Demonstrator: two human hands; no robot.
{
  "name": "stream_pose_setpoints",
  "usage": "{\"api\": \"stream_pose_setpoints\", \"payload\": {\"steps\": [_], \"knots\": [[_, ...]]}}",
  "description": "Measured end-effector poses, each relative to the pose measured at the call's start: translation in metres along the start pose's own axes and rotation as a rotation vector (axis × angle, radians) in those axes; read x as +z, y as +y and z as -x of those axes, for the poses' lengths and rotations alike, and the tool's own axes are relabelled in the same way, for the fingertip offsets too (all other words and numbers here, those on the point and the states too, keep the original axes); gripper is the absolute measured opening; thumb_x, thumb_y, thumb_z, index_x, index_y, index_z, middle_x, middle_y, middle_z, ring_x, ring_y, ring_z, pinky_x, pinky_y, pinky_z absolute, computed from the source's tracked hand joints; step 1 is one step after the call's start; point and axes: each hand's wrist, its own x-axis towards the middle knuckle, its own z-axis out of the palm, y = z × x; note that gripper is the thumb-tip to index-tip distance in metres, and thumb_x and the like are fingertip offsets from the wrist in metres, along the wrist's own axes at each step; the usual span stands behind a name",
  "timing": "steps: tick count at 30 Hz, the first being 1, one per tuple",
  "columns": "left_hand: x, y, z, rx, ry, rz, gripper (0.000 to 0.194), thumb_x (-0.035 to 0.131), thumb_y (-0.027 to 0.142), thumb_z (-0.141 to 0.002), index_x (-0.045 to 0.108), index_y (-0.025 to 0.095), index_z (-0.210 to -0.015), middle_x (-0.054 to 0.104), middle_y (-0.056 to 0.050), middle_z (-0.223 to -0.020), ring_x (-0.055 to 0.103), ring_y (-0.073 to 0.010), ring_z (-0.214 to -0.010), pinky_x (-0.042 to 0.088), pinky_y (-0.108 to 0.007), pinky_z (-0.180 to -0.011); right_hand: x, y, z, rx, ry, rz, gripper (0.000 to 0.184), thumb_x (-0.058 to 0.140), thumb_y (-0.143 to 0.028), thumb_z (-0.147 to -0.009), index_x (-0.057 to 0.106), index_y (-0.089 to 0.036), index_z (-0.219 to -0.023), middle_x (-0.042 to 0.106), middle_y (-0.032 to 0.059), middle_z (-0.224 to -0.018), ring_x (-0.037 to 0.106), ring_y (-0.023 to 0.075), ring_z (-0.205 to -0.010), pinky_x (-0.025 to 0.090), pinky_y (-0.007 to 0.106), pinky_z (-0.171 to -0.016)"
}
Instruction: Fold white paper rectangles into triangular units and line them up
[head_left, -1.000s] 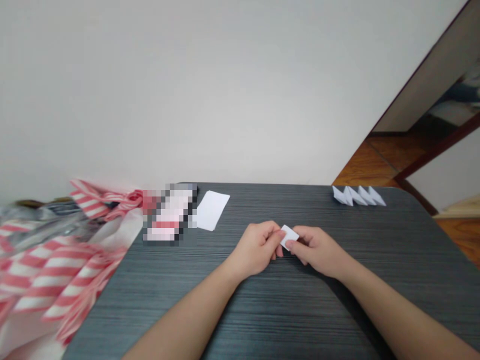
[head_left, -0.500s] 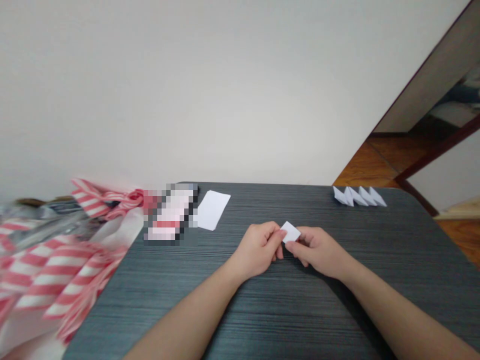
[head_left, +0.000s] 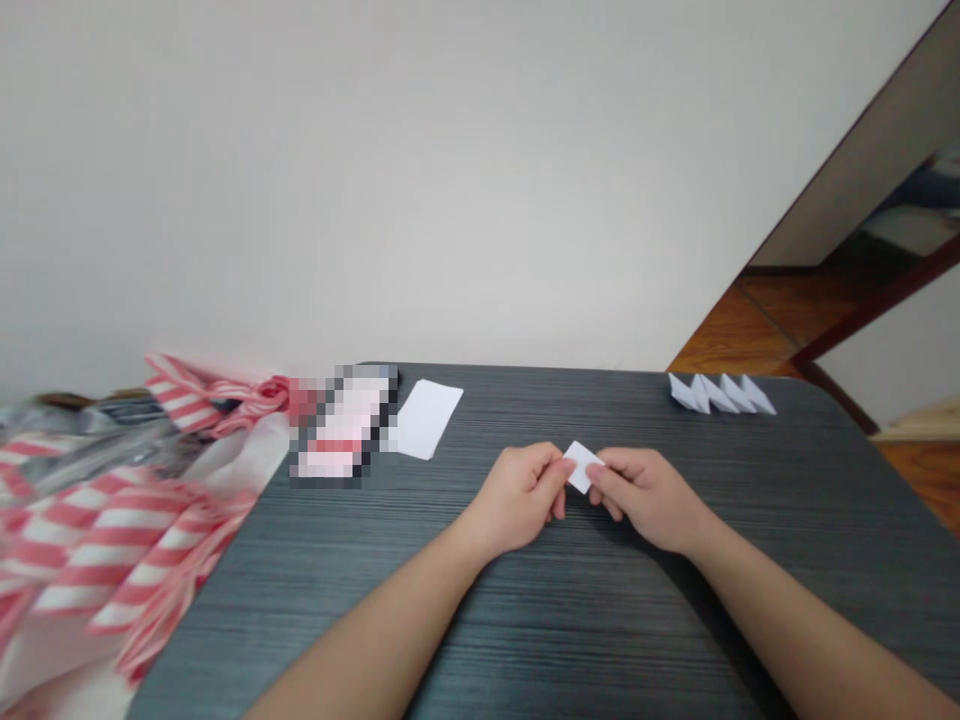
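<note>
Small white paper: pinched by fingers of left hand and right hand, between them; judged partway folded. Beyond right fingers, on the surface: row of folded papers, apparently done. Beyond left fingers: flat white paper, not yet folded.

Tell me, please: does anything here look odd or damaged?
The red-and-white striped cloth looks untidy, heaped left of the dark streaked table. The black-edged pinkish rectangular object is pixelated, so I cannot judge it. The small white paper square shows no visible damage.
</note>
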Motion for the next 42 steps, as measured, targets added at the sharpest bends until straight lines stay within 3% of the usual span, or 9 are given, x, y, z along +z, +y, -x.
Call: {"api": "stream_pose_setpoints", "payload": {"steps": [7,14,20,34,42], "knots": [[-0.0012,-0.0014,-0.0002,-0.015,0.04,0.102,0.037,0.046,0.04,-0.096,0.054,0.018,-0.067,0.059,0.003,-0.053,0.051,-0.0102,-0.047,0.04,-0.021,-0.051,-0.0007,-0.0021,-0.0001,0.003,0.012,0.004,0.037,0.048,-0.037,-0.097,0.063,-0.017,-0.069,0.053,-0.0035,-0.048,0.046,0.0112,-0.046,0.036,0.023,-0.051],[-0.0023,0.0,0.001,0.058,0.006,-0.03,0.041,0.045,0.035,-0.096,0.055,0.017,-0.06,0.057,0.002,-0.052,0.05,-0.0098,-0.049,0.037,-0.021,-0.053,-0.0023,0.0009,-0.0007,-0.013,0.048,0.044,0.039,0.044,-0.035,-0.098,0.061,-0.018,-0.068,0.052,-0.0037,-0.049,0.049,0.0118,-0.048,0.037,0.024,-0.054],[0.0005,-0.0027,-0.0003,0.028,-0.018,0.057,0.033,0.044,0.037,-0.097,0.057,0.017,-0.074,0.062,0.001,-0.06,0.052,-0.0101,-0.051,0.038,-0.021,-0.052,-0.0024,-0.0032,-0.0003,-0.06,0.071,0.144,0.038,0.045,-0.03,-0.097,0.06,-0.018,-0.065,0.054,-0.003,-0.05,0.051,0.0122,-0.049,0.037,0.024,-0.054],[0.0016,-0.0055,-0.0005,0.045,-0.061,-0.014,0.034,0.044,0.036,-0.097,0.061,0.016,-0.076,0.066,-0.001,-0.063,0.055,-0.0107,-0.053,0.038,-0.021,-0.053,0.0006,-0.0039,-0.0002,-0.1,0.129,0.187,0.035,0.05,-0.027,-0.094,0.052,-0.019,-0.06,0.053,-0.0032,-0.054,0.049,0.0117,-0.053,0.036,0.024,-0.055],[-0.0002,-0.0013,0.0011,0.084,-0.115,-0.091,0.037,0.043,0.033,-0.097,0.062,0.016,-0.07,0.066,-0.001,-0.062,0.054,-0.0102,-0.054,0.037,-0.02,-0.056,0.0017,-0.0026,-0.0016,-0.098,0.088,0.104,0.023,0.053,-0.024,-0.092,0.061,-0.018,-0.071,0.057,-0.0028,-0.059,0.052,0.0122,-0.056,0.039,0.024,-0.056]]}}
